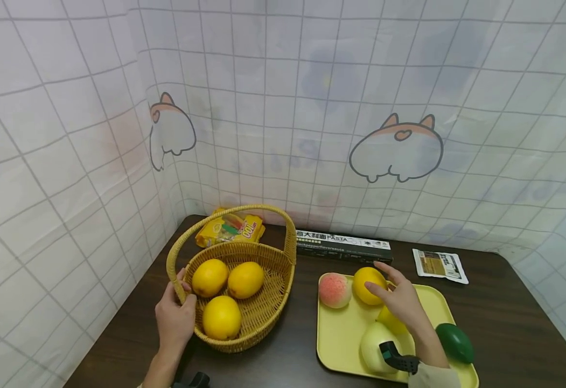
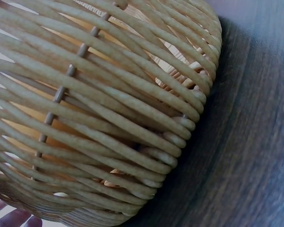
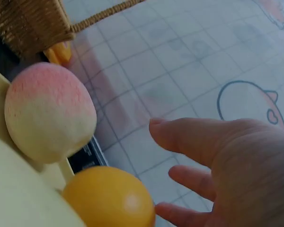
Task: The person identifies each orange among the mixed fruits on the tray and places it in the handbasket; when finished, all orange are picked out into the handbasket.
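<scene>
On the left stands a woven basket (image 1: 263, 337) with an arched handle, holding three yellow lemon-like fruits (image 1: 222, 318). My left hand (image 1: 176, 318) grips its left side by the handle base, thumb on the inner side; the left wrist view shows the wicker wall (image 2: 99, 113) with a few fingertips (image 2: 14, 218) at the corner. My right hand (image 1: 401, 299) is over the pale yellow tray (image 1: 333, 345), thumb and fingers spread beside another yellow fruit (image 1: 367, 285). In the right wrist view, a fingertip comes right at that fruit's edge (image 3: 111, 198). A pink-and-cream peach (image 1: 334, 291) sits left of it.
Also on the tray are a pale green pear-like fruit (image 1: 377, 347), a yellow item (image 1: 391, 320) partly under my right hand, and a dark green avocado-like fruit (image 1: 454, 343). Behind lie a yellow snack bag (image 1: 231, 229), a pasta box (image 1: 343, 248) and a flat sachet (image 1: 440, 265).
</scene>
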A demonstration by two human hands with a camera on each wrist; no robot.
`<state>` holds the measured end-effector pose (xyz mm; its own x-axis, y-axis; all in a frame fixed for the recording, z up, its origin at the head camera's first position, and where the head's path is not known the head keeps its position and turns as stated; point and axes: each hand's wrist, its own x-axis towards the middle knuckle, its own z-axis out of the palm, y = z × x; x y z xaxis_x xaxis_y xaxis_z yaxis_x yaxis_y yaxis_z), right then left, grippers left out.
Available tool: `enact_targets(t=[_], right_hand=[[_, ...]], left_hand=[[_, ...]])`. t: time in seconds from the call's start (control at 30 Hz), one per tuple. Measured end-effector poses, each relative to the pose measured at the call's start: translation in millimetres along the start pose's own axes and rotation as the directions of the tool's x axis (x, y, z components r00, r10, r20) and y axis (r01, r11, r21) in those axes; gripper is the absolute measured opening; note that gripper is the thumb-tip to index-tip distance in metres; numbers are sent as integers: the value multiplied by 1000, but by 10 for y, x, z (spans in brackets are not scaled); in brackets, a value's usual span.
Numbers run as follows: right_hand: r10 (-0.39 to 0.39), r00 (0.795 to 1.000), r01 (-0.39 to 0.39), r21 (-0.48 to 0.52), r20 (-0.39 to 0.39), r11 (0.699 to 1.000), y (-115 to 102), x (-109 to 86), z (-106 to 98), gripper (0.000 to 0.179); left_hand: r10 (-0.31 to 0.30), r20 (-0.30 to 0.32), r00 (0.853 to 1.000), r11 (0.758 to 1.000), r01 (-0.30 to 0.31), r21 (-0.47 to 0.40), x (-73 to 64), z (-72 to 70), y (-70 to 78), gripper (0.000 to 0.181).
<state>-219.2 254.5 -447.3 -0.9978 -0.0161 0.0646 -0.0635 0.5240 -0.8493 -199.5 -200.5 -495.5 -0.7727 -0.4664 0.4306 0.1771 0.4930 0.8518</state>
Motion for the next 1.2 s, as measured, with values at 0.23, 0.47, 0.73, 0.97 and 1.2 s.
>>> enact_targets(t=[0.23, 0.47, 0.73, 0.97, 1.2], right_hand=[[10, 1000, -10, -24, 3, 1000, 41, 45, 120, 66], [2, 1000, -5, -119, -28, 993, 42, 49, 179, 62], [-14, 999, 5, -214, -41, 977, 61, 78, 220, 64], [-5, 999, -8, -308, -41, 951, 59, 91, 253, 75], [16, 1000, -23, -329, -25, 944, 51, 87, 272, 82]], left_hand=[[-7, 16, 1000, 1000, 7, -7, 1, 12, -1, 12], [5, 14, 1000, 1000, -4, -17, 3, 21, 5, 12], [4, 28, 1000, 1000, -3, -23, 7, 13, 12, 11], [0, 27, 1000, 1000, 1, -25, 7, 3, -1, 11], [3, 19, 1000, 1000, -3, -22, 0, -8, -17, 11]])
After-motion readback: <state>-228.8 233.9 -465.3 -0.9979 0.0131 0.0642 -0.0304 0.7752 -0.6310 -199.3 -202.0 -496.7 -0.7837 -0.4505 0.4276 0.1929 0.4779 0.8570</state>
